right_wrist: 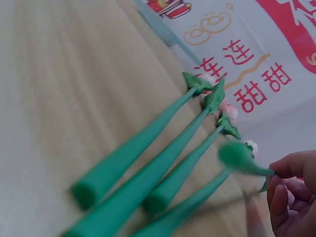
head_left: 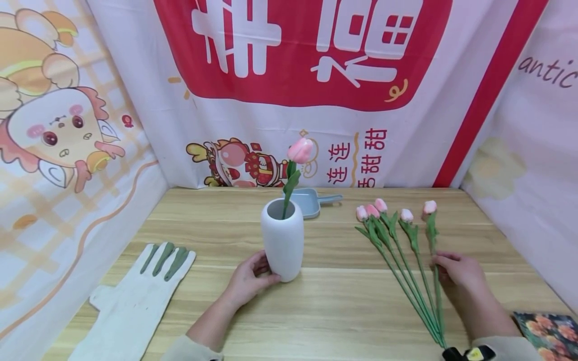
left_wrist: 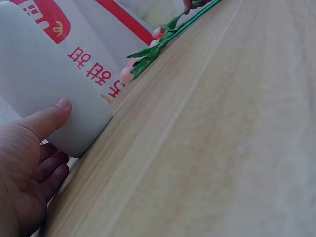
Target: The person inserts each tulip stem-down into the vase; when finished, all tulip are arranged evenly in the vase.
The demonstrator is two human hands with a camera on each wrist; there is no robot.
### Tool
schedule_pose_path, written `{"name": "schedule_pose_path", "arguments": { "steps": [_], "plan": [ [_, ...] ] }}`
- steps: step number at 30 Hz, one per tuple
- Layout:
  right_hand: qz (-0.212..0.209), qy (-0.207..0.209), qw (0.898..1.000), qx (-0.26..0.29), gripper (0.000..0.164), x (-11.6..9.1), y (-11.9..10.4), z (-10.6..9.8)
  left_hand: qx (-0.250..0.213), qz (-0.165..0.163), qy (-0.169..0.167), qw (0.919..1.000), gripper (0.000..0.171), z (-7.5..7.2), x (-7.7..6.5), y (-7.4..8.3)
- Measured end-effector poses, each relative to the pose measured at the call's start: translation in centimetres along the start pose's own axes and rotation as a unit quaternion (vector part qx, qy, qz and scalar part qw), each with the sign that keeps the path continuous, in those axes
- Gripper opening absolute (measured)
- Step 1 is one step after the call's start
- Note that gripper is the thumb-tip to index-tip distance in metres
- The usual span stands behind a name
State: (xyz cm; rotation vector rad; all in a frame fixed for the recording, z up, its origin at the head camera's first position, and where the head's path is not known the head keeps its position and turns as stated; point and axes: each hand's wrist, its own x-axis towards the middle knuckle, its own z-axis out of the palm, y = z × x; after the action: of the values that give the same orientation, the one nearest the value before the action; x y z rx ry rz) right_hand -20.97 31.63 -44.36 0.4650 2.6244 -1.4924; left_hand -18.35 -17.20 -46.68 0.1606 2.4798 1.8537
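Left hand [head_left: 250, 279] gripping smooth, rounded white vase [head_left: 283, 245], right hand [head_left: 462, 274] pinching slender-stemmed tulip [head_left: 432, 231], wood-grain table [head_left: 334, 311]

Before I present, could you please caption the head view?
Left hand grips a rounded white vase holding one pink tulip; right hand pinches another pink tulip by its green stem.

The left sleeve [head_left: 190, 350] and right sleeve [head_left: 512, 349] were pale beige; beside the latter showed a black, yellow-patched fitting [head_left: 469, 354].
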Motion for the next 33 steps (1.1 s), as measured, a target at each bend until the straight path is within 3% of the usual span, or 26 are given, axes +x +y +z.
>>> {"name": "schedule_pose_path", "arguments": {
  "steps": [4,8,17,23,33],
  "plan": [
    [-0.004,-0.009,0.993,0.116,0.011,-0.3,-1.2,-0.1,-0.001,-0.005,0.001,1.0,0.065,-0.1,0.0,0.0],
    [-0.015,-0.019,0.982,0.187,0.025,-0.7,-3.0,0.2,-0.002,-0.008,0.0,1.0,0.065,-0.2,-0.1,0.0],
    [-0.059,-0.044,0.95,0.304,0.01,-1.6,-7.4,2.4,-0.002,-0.006,-0.002,1.0,0.063,-0.2,-0.1,0.1],
    [-0.079,-0.045,0.935,0.344,0.016,-2.6,-10.6,3.9,-0.003,-0.004,-0.002,1.0,0.063,-0.1,-0.1,0.1],
    [-0.106,-0.048,0.886,0.449,0.02,-4.3,-15.8,6.1,-0.008,-0.001,-0.007,0.9999,0.065,-0.1,0.0,-0.1]
  ]
}}
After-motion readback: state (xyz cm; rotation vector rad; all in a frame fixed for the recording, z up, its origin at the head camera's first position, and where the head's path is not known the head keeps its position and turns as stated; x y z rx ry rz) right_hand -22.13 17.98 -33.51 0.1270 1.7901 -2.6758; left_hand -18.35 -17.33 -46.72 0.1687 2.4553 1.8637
